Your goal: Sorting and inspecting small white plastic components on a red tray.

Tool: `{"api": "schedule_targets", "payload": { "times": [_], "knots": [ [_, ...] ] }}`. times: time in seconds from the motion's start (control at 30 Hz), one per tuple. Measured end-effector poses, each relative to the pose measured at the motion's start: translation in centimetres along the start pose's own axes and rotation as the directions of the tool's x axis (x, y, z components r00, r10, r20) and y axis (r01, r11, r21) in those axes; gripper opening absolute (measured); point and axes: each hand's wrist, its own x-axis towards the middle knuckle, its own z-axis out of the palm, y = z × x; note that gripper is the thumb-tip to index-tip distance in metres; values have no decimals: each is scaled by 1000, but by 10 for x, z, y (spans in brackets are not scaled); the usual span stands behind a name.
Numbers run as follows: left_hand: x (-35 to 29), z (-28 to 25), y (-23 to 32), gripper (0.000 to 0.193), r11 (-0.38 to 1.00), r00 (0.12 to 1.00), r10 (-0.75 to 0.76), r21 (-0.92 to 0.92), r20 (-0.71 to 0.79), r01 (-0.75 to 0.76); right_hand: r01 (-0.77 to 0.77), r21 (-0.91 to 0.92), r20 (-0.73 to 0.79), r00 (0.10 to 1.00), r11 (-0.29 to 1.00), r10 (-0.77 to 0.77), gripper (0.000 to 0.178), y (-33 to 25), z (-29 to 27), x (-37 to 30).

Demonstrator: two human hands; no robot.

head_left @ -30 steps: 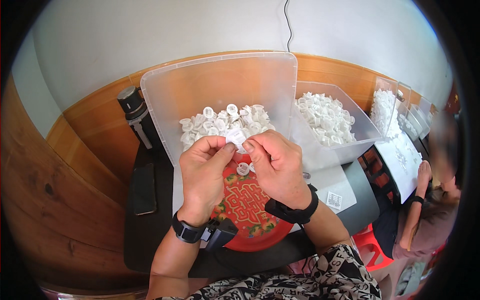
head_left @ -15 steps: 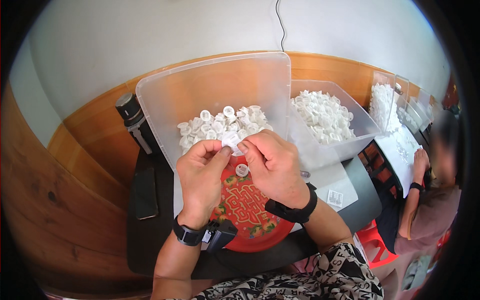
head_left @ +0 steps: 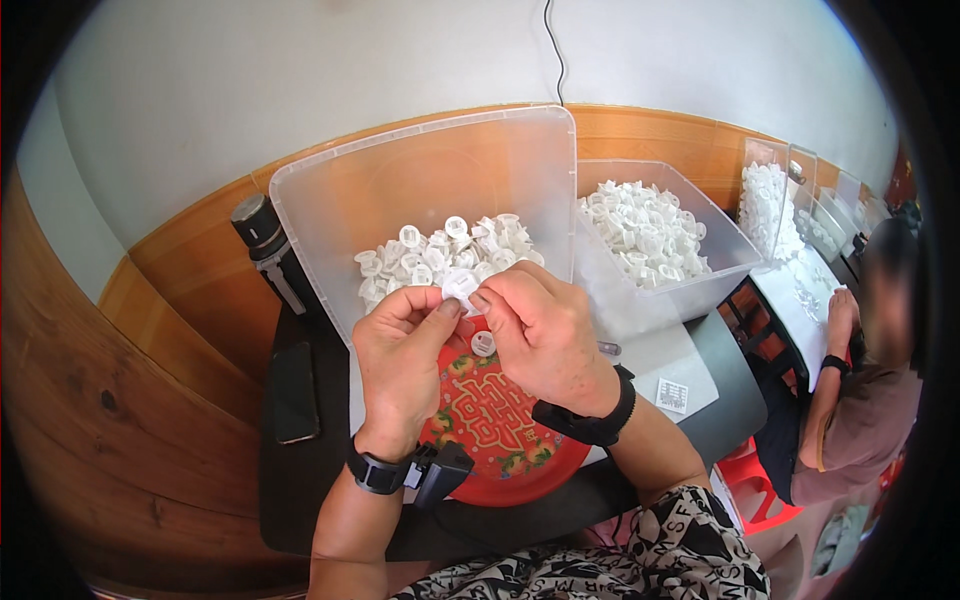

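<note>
Between both sets of fingertips is a small white plastic part (head_left: 460, 284), partly covered by the fingers. My left hand (head_left: 402, 345) pinches it from the left with thumb and forefinger. From the right, my right hand (head_left: 545, 325) closes on it, thumb against the bent forefinger. Just below lies a loose round white piece (head_left: 483, 344) on the red patterned tray (head_left: 540, 478). Past my fingers, many similar white round parts (head_left: 430, 250) are heaped in front of an upright translucent plastic bin (head_left: 330, 190).
Right of centre, a clear tub (head_left: 735, 262) holds more white parts. A dark flask (head_left: 265, 235) and a phone (head_left: 294, 392) are at the left. A printed label (head_left: 672, 396) lies on white paper. Another person (head_left: 850, 420) works at the far right.
My hands stay at nearly the same spot, and the white part between my fingertips has turned slightly. The co-worker's hand has moved a little. The whole view has shifted slightly.
</note>
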Motion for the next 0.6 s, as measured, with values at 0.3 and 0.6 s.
{"api": "schedule_targets", "payload": {
  "times": [0.3,0.6],
  "knots": [
    [-2,0,-2,5,955,991,130,274,-38,-115,117,-112,29,993,987,-114,10,4,-1,1],
    [-3,1,3,4,930,990,142,344,-17,-128,236,-214,63,972,948,-228,10,5,-5,6]
  ]
}}
